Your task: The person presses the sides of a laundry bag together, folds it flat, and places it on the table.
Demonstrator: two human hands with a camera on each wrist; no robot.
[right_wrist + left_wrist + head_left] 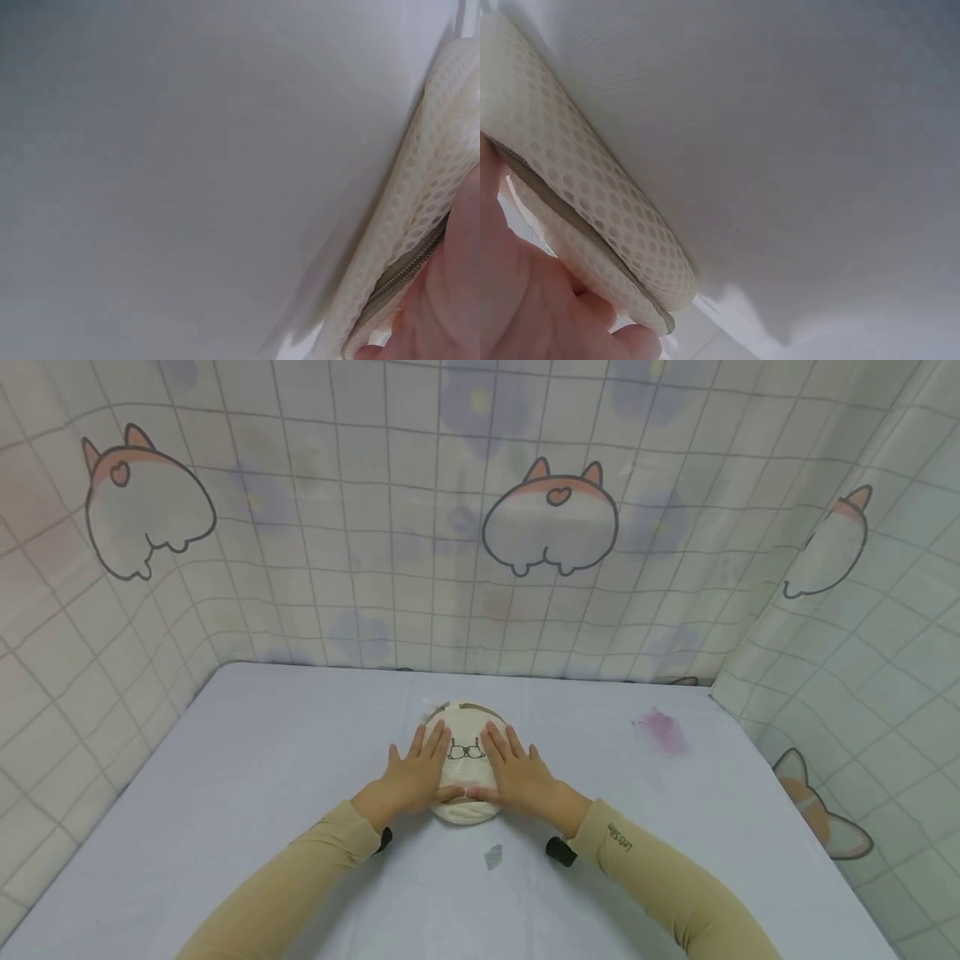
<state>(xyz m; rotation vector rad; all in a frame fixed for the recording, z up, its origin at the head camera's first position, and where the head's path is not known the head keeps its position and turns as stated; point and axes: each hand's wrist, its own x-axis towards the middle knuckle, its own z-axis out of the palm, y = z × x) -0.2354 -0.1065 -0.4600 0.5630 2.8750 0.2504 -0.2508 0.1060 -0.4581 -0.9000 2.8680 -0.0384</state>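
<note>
A round cream mesh laundry bag [466, 770] with a glasses print lies on the white table in the head view. Along its side runs a brownish zipper [577, 217], seen close up in the left wrist view; the right wrist view shows the zipper [401, 274] too. My left hand [414, 778] rests flat on the bag's left half, fingers straight and pointing away. On the right half lies my right hand [522, 777], likewise with straight fingers. Both thumbs meet near the bag's front edge.
The white table [262, 777] spreads out around the bag. A pink stain [662, 731] marks it at the right, and a small grey patch [493, 857] lies in front of the bag. Grid-patterned curtains [352, 527] enclose the back and both sides.
</note>
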